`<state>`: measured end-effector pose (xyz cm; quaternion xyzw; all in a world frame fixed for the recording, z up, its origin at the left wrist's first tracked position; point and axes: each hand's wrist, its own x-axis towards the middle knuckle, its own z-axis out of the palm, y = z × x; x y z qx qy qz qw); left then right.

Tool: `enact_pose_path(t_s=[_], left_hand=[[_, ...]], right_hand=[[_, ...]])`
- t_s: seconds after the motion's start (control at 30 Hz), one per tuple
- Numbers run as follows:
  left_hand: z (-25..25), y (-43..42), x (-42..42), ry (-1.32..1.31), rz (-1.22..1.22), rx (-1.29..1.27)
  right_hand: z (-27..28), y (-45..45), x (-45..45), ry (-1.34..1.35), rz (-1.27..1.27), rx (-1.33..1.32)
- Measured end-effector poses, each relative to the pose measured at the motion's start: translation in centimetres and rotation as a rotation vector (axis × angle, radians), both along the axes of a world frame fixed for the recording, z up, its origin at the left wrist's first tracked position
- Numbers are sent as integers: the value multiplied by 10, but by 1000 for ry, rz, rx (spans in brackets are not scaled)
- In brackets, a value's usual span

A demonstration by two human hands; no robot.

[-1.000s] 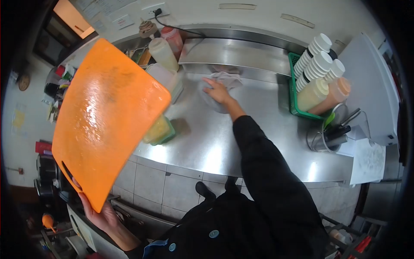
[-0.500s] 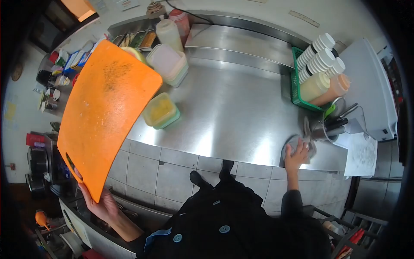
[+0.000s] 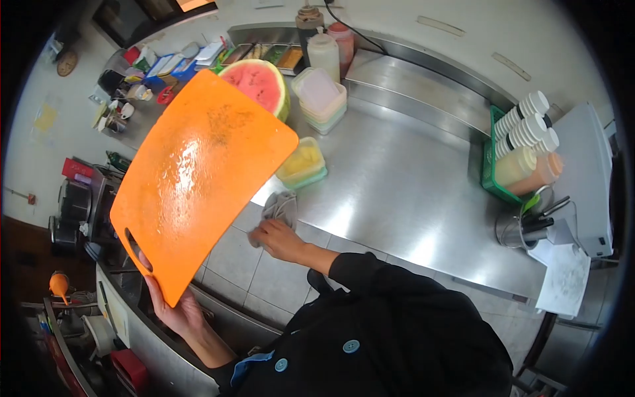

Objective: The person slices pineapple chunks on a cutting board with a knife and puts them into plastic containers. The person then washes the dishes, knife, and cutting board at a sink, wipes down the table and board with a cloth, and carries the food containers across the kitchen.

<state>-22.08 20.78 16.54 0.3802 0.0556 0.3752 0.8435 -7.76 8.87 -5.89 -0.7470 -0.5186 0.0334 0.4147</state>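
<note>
Held the orange cutting board [image 3: 205, 172] aloft on the left of the view, raised off the table [image 3: 397, 178], with the left grip [image 3: 177, 316] at the lower end. Pinched that end firmly at the handle slot [image 3: 137, 249], with part of a finger showing through the opening. Extended the board well up and to the right of that grip. Ran the long axis slantwise, from the slotted end at lower left to the plain end at upper right. Pointed the plain end toward the table and turned the broad, wet-looking, dark-smudged face to the camera.

Closed the right grip [image 3: 281, 239] over a bunched grey cloth [image 3: 281, 206] at the near edge of the table, to the right of the board's lower half, with slightly blurred fingertips.

Saw a cut watermelon [image 3: 261, 86] partly hidden behind the board's upper end. Saw a tub of yellow food [image 3: 301, 162] just beside the board's right corner, with stacked tubs [image 3: 321, 102] beyond and squeeze bottles [image 3: 323, 56] farther back. Saw, well apart on the right, a green basket [image 3: 488, 169] of white cups [image 3: 529, 119], and near it a metal holder [image 3: 509, 228] of utensils [image 3: 537, 226] beside a paper sheet [image 3: 565, 281]
</note>
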Motion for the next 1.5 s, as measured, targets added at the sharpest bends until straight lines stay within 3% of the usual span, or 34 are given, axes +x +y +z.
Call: enact_pose_path(t_s=[0.03, 0.1, 0.2, 0.27, 0.5, 0.57, 0.63, 0.73, 0.83, 0.9, 0.93, 1.0, 1.03, 1.07, 1.13, 1.2, 1.3, 1.4, 1.5], left_hand=[[3, 1, -4, -8, 9, 7], [5, 3, -14, -29, -7, 16], [-1, 9, -25, -51, 1, -30], [-1, 7, -25, -28, 45, -38], [-1, 5, -16, -4, 100, -60], [-4, 7, -12, -23, 60, -65], [-8, 10, -7, -40, 23, -70], [-9, 9, 3, -64, -45, -105], [-2, 0, 11, -45, -3, -115], [-2, -1, 7, -63, -24, -109], [-2, 1, 3, -64, -12, -102], [-3, 8, -11, -124, -113, -56], [1, 4, -16, 0, 126, -89], [-2, 6, -23, -8, 142, -93], [-5, 15, -38, -27, 181, -40], [-6, 21, -45, 14, 238, -31], [-5, 22, -53, 86, 310, 28], [0, 15, -59, 51, 280, 29], [-3, 10, -45, 48, 333, -21]], right_hand=[[13, 10, 6, -8, 9, 7], [41, 30, 35, 208, -233, 157], [15, 55, 83, 89, -420, 336], [29, 37, 91, 340, -539, 311], [10, -85, 102, 120, -837, 236], [7, -135, 111, -88, -993, 210], [24, -172, 122, 18, -1045, 315], [72, -171, 162, 39, -985, 427], [73, -157, 238, -52, -986, 448], [39, -155, 278, -165, -1054, -240], [23, -149, 280, -163, -1041, -233], [-6, -140, 258, -216, -1066, -283], [-14, -132, 236, -226, -1102, -276], [-21, -121, 210, -241, -1137, -265], [-16, -88, 148, -229, -1047, -326], [-7, -48, 106, -233, -801, -353], [1, -5, 134, -199, -674, -198], [5, 27, 151, -138, -714, -262], [0, 55, 100, -175, -440, -332]])
